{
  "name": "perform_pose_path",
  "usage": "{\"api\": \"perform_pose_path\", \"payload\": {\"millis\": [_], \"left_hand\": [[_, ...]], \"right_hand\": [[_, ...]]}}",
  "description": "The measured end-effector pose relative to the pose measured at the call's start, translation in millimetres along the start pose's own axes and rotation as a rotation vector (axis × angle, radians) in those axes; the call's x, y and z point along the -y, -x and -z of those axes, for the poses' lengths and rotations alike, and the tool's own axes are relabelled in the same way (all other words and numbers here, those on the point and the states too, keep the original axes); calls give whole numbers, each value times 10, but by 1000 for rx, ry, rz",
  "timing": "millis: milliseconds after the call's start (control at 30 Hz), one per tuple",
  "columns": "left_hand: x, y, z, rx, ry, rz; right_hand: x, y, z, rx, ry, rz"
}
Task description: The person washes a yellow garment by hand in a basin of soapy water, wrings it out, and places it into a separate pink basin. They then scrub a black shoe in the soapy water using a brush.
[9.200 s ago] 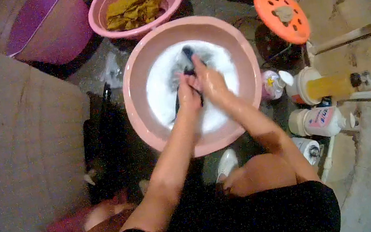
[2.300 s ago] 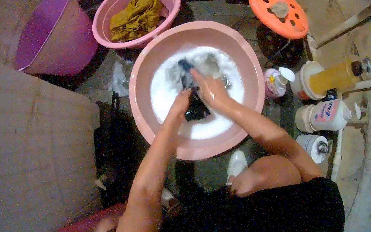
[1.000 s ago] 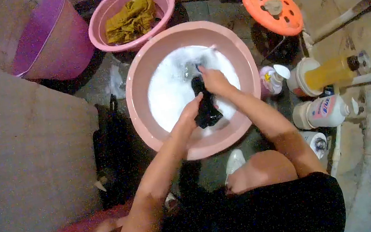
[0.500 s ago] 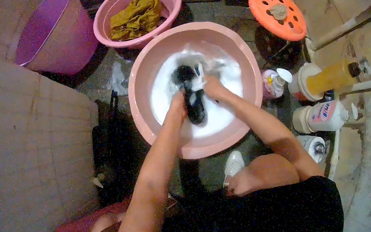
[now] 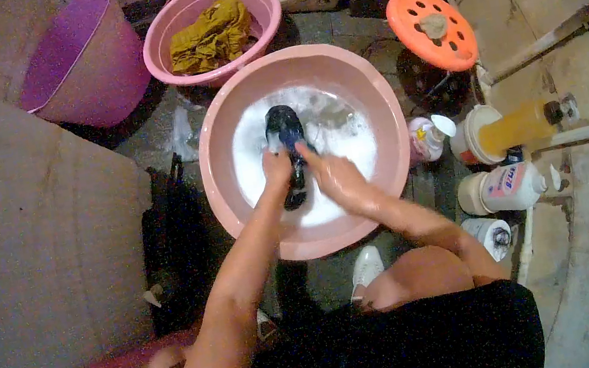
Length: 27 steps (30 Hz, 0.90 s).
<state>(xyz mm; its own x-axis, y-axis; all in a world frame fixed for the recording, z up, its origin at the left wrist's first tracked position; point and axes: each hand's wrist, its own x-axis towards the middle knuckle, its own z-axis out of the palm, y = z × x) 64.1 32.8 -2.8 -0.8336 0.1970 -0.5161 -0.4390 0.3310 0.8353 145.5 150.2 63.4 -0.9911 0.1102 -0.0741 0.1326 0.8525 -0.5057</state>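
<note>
A wet black shoe [image 5: 283,119] is held lengthwise over the soapy water in a wide pink basin [image 5: 217,103]. My left hand [image 5: 277,167] grips the shoe along its left side, fingers mostly hidden behind it. Closed and angled in from the right, my right hand [image 5: 334,177] has its fingertips right at the middle of the shoe. A small dark bluish patch shows by those fingertips, and I cannot tell what they hold. White suds [image 5: 250,156] cover much of the water, with a greyer patch toward the back right.
Behind the basin stand a smaller pink tub [image 5: 169,76] with mustard cloth [image 5: 213,37] and a purple bucket [image 5: 89,70]. An orange stool [image 5: 454,37] is at back right. A pump bottle [image 5: 425,141], a yellow bottle [image 5: 521,128] and a white bottle [image 5: 519,185] line the right side.
My right hand has moved down and toward me along the shoe. The shoe has shifted slightly left. Suds have thinned at the basin's back right, and the whole view has shifted a little.
</note>
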Motion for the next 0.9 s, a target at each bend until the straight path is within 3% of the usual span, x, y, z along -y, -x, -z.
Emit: {"api": "perform_pose_path", "payload": {"millis": [67, 100, 133, 167, 200, 233, 300, 433, 500, 567, 700, 733, 833, 900], "left_hand": [[189, -214, 66, -6, -229, -179], [-62, 97, 56, -16, -346, -224], [-66, 141, -52, -98, -380, -243], [15, 98, -115, -88, -305, -178], [41, 210, -172, -66, -344, -248], [3, 337, -232, -55, -377, -325], [13, 449, -324, -21, -533, -291], [123, 216, -149, 48, -388, -85], [101, 141, -170, 49, -500, -22], [-19, 238, -219, -46, -531, -184], [158, 91, -173, -32, -548, -210], [180, -25, -132, -67, -420, -138], [158, -225, -36, 27, 236, 387], [156, -178, 41, 83, 441, 336]], "right_hand": [[98, 148, -16, -4, 1, -36], [87, 133, -65, -46, -20, -98], [0, 63, -112, -142, -25, -60], [-119, -88, -136, -244, -28, -30], [-181, -229, -121, -406, 78, 12], [-276, -411, -54, -299, 45, -92], [-361, -496, 14, -137, 4, -159], [158, 308, -102, 111, 73, -111], [-2, 108, -119, 130, 67, -143], [-209, -212, -56, 12, 53, -153], [-646, -542, -55, -47, 250, -222], [-765, -544, -28, 3, 225, -346], [-637, -526, -283, 121, 316, -249], [-563, -500, -330, 162, 361, -200]]}}
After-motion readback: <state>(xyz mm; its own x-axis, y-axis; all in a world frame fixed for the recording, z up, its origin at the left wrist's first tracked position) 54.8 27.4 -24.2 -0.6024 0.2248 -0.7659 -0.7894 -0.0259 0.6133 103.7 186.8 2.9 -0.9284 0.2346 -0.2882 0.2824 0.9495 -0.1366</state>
